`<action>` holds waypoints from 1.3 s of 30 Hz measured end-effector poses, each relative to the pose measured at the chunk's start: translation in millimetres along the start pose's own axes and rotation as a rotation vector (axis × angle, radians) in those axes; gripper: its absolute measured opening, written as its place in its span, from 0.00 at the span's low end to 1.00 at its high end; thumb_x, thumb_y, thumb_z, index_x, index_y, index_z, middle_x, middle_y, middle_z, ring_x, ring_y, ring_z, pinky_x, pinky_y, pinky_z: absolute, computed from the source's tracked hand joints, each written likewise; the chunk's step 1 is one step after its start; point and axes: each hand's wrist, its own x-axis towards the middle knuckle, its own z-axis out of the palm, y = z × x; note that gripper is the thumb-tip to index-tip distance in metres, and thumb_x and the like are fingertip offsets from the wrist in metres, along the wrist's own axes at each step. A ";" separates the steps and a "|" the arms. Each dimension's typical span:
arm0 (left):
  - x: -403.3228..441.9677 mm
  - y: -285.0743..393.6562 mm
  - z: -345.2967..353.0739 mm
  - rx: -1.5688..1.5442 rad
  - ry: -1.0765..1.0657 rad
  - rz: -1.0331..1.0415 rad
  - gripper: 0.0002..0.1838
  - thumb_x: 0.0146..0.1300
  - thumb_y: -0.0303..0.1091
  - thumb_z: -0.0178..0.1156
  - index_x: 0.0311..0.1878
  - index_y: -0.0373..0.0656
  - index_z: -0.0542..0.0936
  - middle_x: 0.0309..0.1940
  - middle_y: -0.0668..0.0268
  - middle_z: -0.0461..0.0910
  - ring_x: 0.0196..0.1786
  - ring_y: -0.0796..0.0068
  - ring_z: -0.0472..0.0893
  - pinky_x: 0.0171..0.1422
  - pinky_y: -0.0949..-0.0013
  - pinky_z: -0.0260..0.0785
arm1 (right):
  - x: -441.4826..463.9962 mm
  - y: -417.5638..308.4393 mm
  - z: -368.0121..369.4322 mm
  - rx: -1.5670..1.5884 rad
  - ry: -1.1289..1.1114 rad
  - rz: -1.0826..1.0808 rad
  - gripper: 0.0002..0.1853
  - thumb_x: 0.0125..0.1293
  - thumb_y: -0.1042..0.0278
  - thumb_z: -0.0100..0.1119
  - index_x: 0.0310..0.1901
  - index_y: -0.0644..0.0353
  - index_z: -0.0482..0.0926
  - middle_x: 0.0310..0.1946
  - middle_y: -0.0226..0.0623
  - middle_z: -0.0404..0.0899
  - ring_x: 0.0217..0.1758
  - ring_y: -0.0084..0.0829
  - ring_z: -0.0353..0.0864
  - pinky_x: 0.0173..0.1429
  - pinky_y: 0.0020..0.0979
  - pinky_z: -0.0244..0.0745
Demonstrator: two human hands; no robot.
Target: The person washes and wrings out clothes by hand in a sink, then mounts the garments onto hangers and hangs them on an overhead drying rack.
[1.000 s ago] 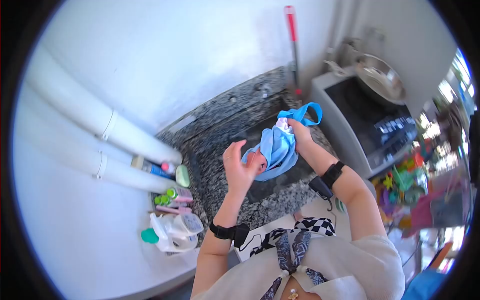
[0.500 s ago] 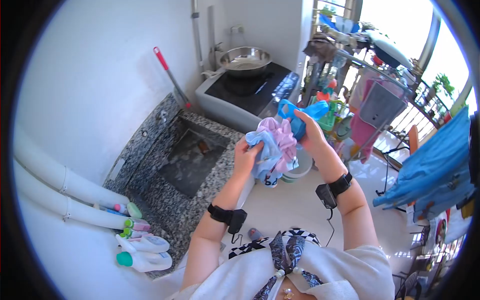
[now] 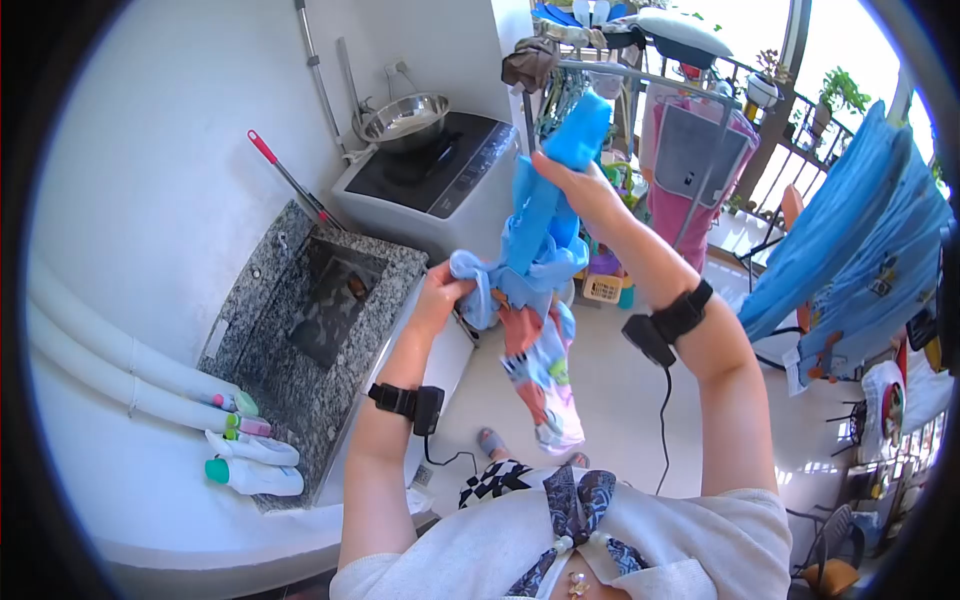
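A wet-looking or crumpled light-blue garment (image 3: 540, 250) hangs in front of me, its lower part printed in pink, white and other colours. My right hand (image 3: 575, 190) is closed on a bright-blue upper part, which sticks up past the thumb. Lower and to the left, my left hand (image 3: 440, 296) pinches a pale-blue edge. The printed end (image 3: 545, 375) dangles over the floor. Folds hide how the pieces of cloth join.
A granite sink (image 3: 385, 290) lies at the left, with bottles (image 3: 255, 477) at its near end. Behind it stands a washing machine (image 3: 430, 170) bearing a steel basin (image 3: 405, 122). A drying rack (image 3: 690, 90) and hanging blue cloth (image 3: 850, 230) are on the right.
The bunched cloth has opened out and now hangs down, showing its printed part. My right hand has risen and moved left; my left hand has moved left. The view has turned right.
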 end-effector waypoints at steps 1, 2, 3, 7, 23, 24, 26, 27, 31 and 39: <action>2.0 2.8 4.7 -0.033 0.014 -0.006 0.16 0.54 0.24 0.54 0.47 0.36 0.79 0.40 0.66 0.81 0.44 0.78 0.78 0.53 0.73 0.69 | -1.8 -5.0 0.1 -0.011 -0.024 -0.002 0.18 0.61 0.56 0.62 0.44 0.62 0.76 0.34 0.33 0.80 0.36 0.26 0.79 0.42 0.29 0.75; 4.7 2.4 8.5 -0.053 -0.039 -0.008 0.23 0.52 0.27 0.51 0.54 0.35 0.73 0.46 0.63 0.78 0.49 0.76 0.77 0.57 0.71 0.67 | -1.2 -2.6 -0.5 -0.131 -0.009 -0.032 0.20 0.61 0.54 0.62 0.45 0.61 0.75 0.35 0.34 0.79 0.33 0.25 0.78 0.36 0.26 0.74; 3.3 9.3 18.5 -0.052 -0.038 -0.013 0.23 0.52 0.27 0.51 0.54 0.35 0.73 0.46 0.63 0.78 0.49 0.76 0.77 0.57 0.71 0.67 | -4.2 1.4 0.7 -0.127 -0.009 -0.028 0.20 0.61 0.54 0.62 0.45 0.61 0.75 0.35 0.34 0.79 0.33 0.25 0.78 0.36 0.26 0.74; 3.2 54.1 60.4 -0.167 -0.042 0.108 0.30 0.55 0.29 0.52 0.64 0.38 0.62 0.55 0.62 0.72 0.58 0.71 0.71 0.66 0.66 0.59 | -15.7 9.8 4.2 -0.357 0.118 -0.217 0.21 0.56 0.48 0.62 0.36 0.62 0.80 0.27 0.38 0.80 0.31 0.28 0.79 0.39 0.33 0.73; 58.7 128.0 73.6 0.139 -0.145 0.271 0.09 0.58 0.33 0.60 0.40 0.42 0.78 0.34 0.66 0.80 0.39 0.77 0.78 0.49 0.73 0.68 | 10.3 -40.8 -130.0 -0.618 0.287 -0.537 0.09 0.52 0.75 0.59 0.38 0.62 0.76 0.25 0.27 0.73 0.31 0.17 0.70 0.37 0.23 0.69; 62.1 139.1 78.7 0.045 -0.116 0.263 0.08 0.58 0.34 0.61 0.39 0.41 0.78 0.34 0.66 0.79 0.39 0.77 0.78 0.48 0.73 0.68 | 10.6 -43.5 -123.0 -0.464 0.308 -0.511 0.10 0.53 0.75 0.59 0.39 0.62 0.76 0.26 0.27 0.73 0.31 0.18 0.70 0.38 0.24 0.69; 64.9 149.4 83.9 0.056 -0.098 0.370 0.08 0.58 0.33 0.60 0.39 0.41 0.77 0.33 0.66 0.79 0.38 0.77 0.78 0.47 0.73 0.69 | -8.2 -47.4 -106.0 -0.577 0.318 -0.639 0.11 0.54 0.74 0.59 0.40 0.62 0.75 0.26 0.28 0.73 0.31 0.19 0.71 0.38 0.24 0.70; 65.1 150.2 85.0 0.064 -0.078 0.484 0.08 0.58 0.33 0.60 0.39 0.41 0.77 0.33 0.66 0.79 0.37 0.77 0.79 0.46 0.73 0.69 | -15.4 -46.6 -99.4 -0.695 0.323 -0.773 0.11 0.55 0.73 0.59 0.41 0.62 0.75 0.25 0.28 0.73 0.31 0.20 0.71 0.38 0.24 0.70; 77.0 71.6 25.8 0.801 -0.187 0.166 0.03 0.56 0.25 0.56 0.33 0.39 0.77 0.24 0.66 0.79 0.29 0.76 0.79 0.36 0.71 0.71 | -4.7 54.6 -110.0 -0.541 0.257 -0.249 0.12 0.51 0.69 0.63 0.39 0.62 0.77 0.24 0.36 0.75 0.29 0.28 0.73 0.34 0.31 0.67; 52.2 75.5 23.4 0.236 -0.073 0.114 0.10 0.51 0.21 0.55 0.39 0.38 0.76 0.28 0.66 0.78 0.29 0.78 0.77 0.38 0.76 0.69 | 8.3 74.4 -57.1 -0.709 0.104 -0.538 0.12 0.47 0.72 0.62 0.34 0.64 0.73 0.25 0.44 0.73 0.29 0.35 0.73 0.36 0.33 0.67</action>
